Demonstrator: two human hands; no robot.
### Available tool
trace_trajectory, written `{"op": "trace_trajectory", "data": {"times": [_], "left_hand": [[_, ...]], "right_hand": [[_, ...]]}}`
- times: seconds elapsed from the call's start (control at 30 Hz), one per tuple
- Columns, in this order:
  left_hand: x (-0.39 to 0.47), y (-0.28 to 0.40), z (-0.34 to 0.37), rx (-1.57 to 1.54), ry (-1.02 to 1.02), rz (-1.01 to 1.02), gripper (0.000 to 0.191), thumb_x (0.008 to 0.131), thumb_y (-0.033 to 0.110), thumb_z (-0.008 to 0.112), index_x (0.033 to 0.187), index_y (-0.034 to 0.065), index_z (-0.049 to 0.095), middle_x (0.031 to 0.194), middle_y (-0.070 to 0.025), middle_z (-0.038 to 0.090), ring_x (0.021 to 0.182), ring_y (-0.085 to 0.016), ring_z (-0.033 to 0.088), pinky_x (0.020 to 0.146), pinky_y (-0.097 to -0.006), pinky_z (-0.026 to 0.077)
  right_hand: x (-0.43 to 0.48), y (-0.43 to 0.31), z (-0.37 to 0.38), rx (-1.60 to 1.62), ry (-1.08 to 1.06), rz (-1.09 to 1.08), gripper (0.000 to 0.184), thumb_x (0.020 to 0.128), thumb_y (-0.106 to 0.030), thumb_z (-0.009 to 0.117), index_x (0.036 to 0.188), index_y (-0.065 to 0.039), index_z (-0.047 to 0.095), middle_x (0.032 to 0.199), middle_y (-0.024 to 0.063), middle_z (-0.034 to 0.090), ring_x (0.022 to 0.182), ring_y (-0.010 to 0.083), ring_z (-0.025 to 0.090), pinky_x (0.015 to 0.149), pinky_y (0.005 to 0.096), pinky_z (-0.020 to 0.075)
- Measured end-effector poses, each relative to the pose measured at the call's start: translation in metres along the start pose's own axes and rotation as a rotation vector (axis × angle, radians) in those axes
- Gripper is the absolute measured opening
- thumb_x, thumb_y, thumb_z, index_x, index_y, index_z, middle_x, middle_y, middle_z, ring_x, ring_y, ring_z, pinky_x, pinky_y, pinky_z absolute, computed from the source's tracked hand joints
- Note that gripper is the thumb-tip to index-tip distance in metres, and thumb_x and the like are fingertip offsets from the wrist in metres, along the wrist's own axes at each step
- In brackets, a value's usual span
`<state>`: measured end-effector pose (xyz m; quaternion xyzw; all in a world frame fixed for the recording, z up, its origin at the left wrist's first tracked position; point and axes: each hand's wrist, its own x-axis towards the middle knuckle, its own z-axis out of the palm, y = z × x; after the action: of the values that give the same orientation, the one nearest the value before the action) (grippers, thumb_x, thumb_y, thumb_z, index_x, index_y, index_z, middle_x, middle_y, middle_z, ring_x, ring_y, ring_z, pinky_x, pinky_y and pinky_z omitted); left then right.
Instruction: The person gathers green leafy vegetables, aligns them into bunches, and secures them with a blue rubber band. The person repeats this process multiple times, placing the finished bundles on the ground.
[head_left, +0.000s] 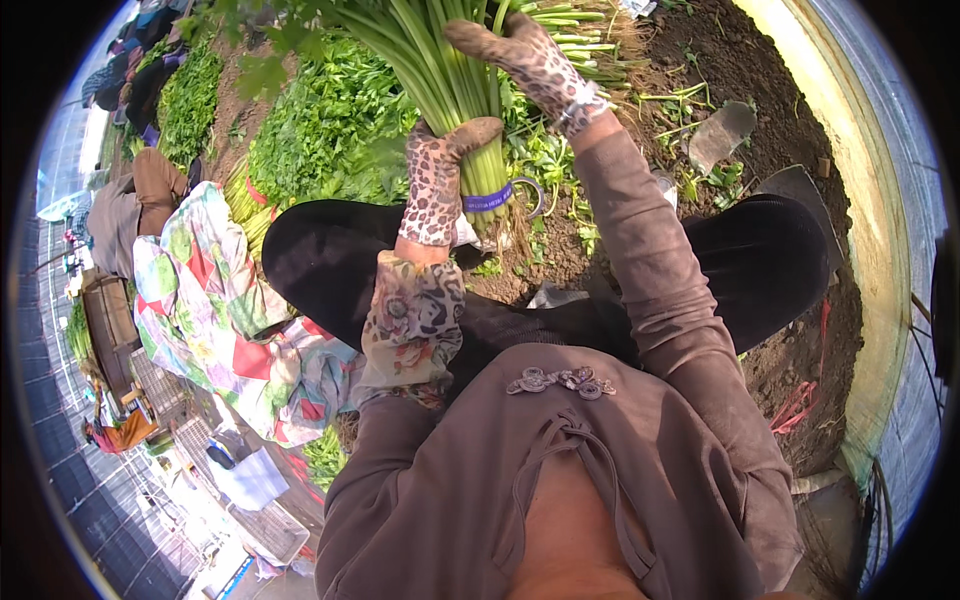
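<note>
A bunch of leafy green celery-like stalks (442, 75) stands tilted before me, roots down, with a purple printed tape (487, 199) around its lower stems. My left hand (442, 165), in a leopard-print glove soiled at the fingers, grips the stems just above the tape. My right hand (529, 64), gloved alike, is at the bunch's upper right side with fingers spread; whether its fingertips touch the stems I cannot tell. Beside the tape band is a ring (534, 196), apparently a tape roll. The root ends rest near the soil between my knees.
Leafy greens (322, 127) lie heaped beyond my left knee, and more rooted stalks (577, 34) lie at the top. A patterned cloth (217, 300) covers something at left. Other people (124, 214) are at the far left. Plastic sheeting (840, 187) borders the soil at right.
</note>
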<state>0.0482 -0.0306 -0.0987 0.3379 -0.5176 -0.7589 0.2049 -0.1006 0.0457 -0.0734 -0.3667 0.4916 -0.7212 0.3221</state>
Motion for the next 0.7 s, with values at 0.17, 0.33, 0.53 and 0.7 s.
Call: {"op": "trace_trajectory", "data": {"times": [0.17, 0.33, 0.53, 0.7], "left_hand": [[0.058, -0.134, -0.057, 0.174, 0.331, -0.428, 0.086, 0.065, 0.037, 0.091, 0.127, -0.0111, 0.055, 0.113, -0.0217, 0.067, 0.097, -0.029, 0.067, 0.084, -0.0406, 0.056], [0.095, -0.238, -0.074, 0.600, 0.188, -0.797, 0.098, 0.071, 0.056, 0.084, 0.132, -0.0138, 0.050, 0.122, -0.0242, 0.064, 0.104, -0.031, 0.065, 0.090, -0.0358, 0.052], [0.085, -0.083, -0.044, -0.590, -0.251, -0.421, 0.076, 0.086, 0.045, 0.069, 0.129, -0.0148, 0.050, 0.114, -0.0284, 0.066, 0.091, -0.035, 0.071, 0.077, -0.0446, 0.063], [0.132, -0.022, -0.047, -0.246, -0.183, 0.020, 0.061, 0.084, 0.022, 0.072, 0.128, -0.0141, 0.051, 0.102, -0.0253, 0.069, 0.090, -0.033, 0.072, 0.078, -0.0379, 0.064]], "right_hand": [[-0.092, 0.135, 0.007, 0.201, 0.226, 0.828, 0.116, 0.071, -0.065, 0.078, 0.151, 0.002, 0.026, 0.144, 0.0253, 0.048, 0.135, 0.0356, 0.046, 0.113, 0.0434, 0.0371], [-0.133, 0.194, 0.003, 0.221, 0.126, 0.878, 0.061, 0.078, -0.040, 0.084, 0.119, 0.001, 0.065, 0.107, 0.0104, 0.071, 0.093, 0.0186, 0.065, 0.080, 0.0313, 0.0511], [-0.117, 0.131, 0.022, 0.259, -0.036, 0.738, 0.059, 0.072, -0.023, 0.089, 0.120, 0.000, 0.062, 0.110, 0.0102, 0.069, 0.101, 0.0182, 0.063, 0.091, 0.0321, 0.0504], [-0.073, 0.108, 0.014, 0.346, 0.006, 0.514, 0.073, 0.071, -0.020, 0.088, 0.132, 0.000, 0.053, 0.119, 0.0115, 0.066, 0.105, 0.0174, 0.062, 0.093, 0.0320, 0.0496]]}}
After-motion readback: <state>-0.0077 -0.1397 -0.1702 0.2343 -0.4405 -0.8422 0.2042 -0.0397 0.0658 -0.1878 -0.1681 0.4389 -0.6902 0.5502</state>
